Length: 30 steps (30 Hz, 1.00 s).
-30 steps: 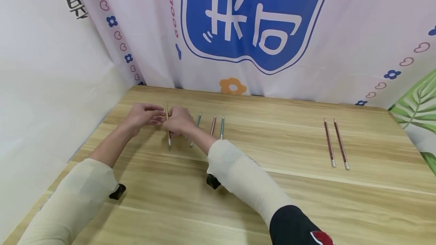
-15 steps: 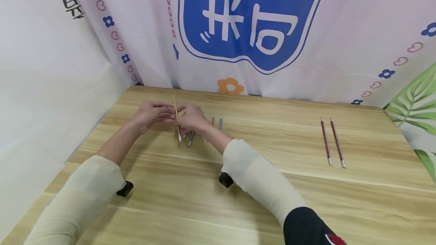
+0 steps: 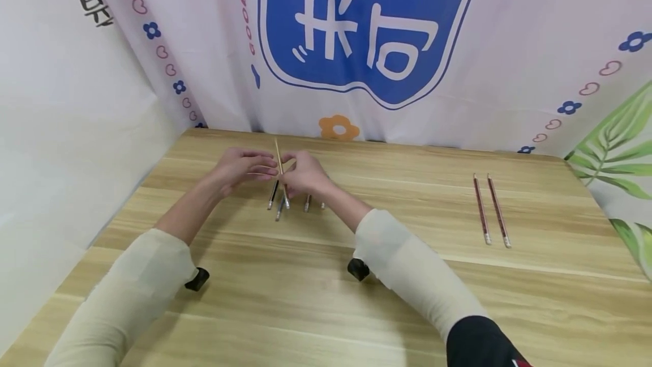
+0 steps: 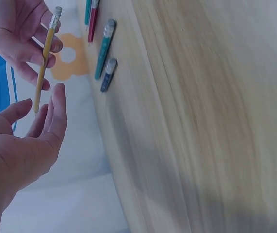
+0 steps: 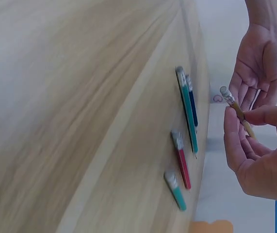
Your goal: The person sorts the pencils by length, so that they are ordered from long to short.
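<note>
My right hand (image 3: 307, 174) pinches a yellow pencil (image 4: 43, 70) between thumb and fingers, above the table. The pencil's white eraser end (image 5: 228, 94) points down toward me in the head view, its other end up and away. My left hand (image 3: 245, 167) is beside it with fingers loosely bent; in the left wrist view the pencil's tip overlaps the gap between its thumb and fingers. Below the hands lie a dark blue pencil (image 5: 192, 99), a teal pencil (image 5: 188, 114), a red pencil (image 5: 182, 162) and another teal pencil (image 5: 177, 194), partly hidden by the right hand in the head view.
Two dark red pencils (image 3: 481, 208) lie side by side on the right part of the wooden table (image 3: 305, 310). A printed cloth (image 3: 433, 118) hangs along the back edge, and a white wall covering (image 3: 76, 129) stands at the left. Black wrist devices (image 3: 359, 269) sit under both forearms.
Both hands have moved to the right with the yellow pencil, across the row of pencils. The dark blue pencil now shows under the hands, while the red one is mostly covered.
</note>
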Available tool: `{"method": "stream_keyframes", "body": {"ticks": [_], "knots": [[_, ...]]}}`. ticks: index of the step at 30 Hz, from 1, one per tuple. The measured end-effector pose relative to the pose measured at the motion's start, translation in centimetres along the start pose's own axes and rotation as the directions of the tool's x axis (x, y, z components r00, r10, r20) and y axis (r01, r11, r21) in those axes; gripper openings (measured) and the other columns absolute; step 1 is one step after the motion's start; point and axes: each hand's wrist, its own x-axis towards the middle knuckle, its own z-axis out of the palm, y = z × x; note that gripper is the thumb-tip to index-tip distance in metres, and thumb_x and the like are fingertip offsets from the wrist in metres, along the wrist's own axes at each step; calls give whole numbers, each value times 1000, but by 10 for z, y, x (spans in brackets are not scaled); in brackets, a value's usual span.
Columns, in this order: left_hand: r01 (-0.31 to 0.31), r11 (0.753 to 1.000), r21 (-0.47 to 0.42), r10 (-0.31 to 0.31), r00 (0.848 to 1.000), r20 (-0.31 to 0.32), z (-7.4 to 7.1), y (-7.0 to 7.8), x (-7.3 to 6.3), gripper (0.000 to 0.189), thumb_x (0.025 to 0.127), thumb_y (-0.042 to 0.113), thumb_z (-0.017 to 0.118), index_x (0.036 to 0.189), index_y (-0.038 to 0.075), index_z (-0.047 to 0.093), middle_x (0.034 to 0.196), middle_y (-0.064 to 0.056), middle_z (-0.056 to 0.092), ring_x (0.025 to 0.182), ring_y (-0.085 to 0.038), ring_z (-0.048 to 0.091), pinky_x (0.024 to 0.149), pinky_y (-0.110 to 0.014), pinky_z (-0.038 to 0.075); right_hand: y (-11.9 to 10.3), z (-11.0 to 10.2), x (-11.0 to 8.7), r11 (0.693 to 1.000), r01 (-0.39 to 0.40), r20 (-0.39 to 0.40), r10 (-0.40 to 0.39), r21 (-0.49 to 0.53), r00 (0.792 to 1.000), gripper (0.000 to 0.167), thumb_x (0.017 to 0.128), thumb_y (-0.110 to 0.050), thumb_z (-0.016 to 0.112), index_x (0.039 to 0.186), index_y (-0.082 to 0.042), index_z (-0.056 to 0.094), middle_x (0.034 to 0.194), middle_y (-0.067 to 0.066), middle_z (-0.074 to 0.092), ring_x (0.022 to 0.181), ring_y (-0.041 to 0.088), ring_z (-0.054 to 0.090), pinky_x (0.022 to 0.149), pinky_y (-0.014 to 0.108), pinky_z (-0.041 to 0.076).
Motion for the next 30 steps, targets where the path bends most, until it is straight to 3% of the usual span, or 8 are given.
{"method": "stream_keyframes", "body": {"ticks": [4,11,16,20,30], "knots": [[-18,1000,4,17,1000,16,8,0,5,43,107,1,50,146,-17,42,118,-19,72,91,-16,75,97,-34,60,4,-12,-4,1000,9,-14,-10,-23,1000,53,94,4,66,144,1,50,107,24,70,67,21,65,77,43,66],[-19,999,32,17,999,33,24,3,13,42,108,2,50,145,-16,44,109,-12,75,90,-14,75,100,-36,58,14,-32,-10,996,34,-40,-38,-87,998,50,95,4,65,143,1,51,101,17,69,72,29,69,78,46,66],[-6,999,43,4,999,39,34,6,17,41,107,2,50,144,-15,46,126,-26,67,90,-15,75,99,-34,59,20,-42,-14,992,40,-61,-47,-120,997,48,95,4,65,141,2,53,107,22,72,72,30,71,74,44,66],[10,999,39,-12,999,42,41,7,19,42,106,2,53,145,-14,46,137,-32,58,92,-16,74,102,-36,58,25,-48,-17,994,41,-73,-49,-104,996,47,95,4,66,140,3,53,102,20,71,66,24,69,75,45,66],[-8,999,51,5,998,62,50,6,26,44,104,2,57,143,-15,47,129,-27,64,90,-16,74,100,-35,59,33,-62,-28,997,19,-124,-28,-77,992,49,92,8,68,138,4,55,98,15,65,64,23,65,75,48,66]]}}
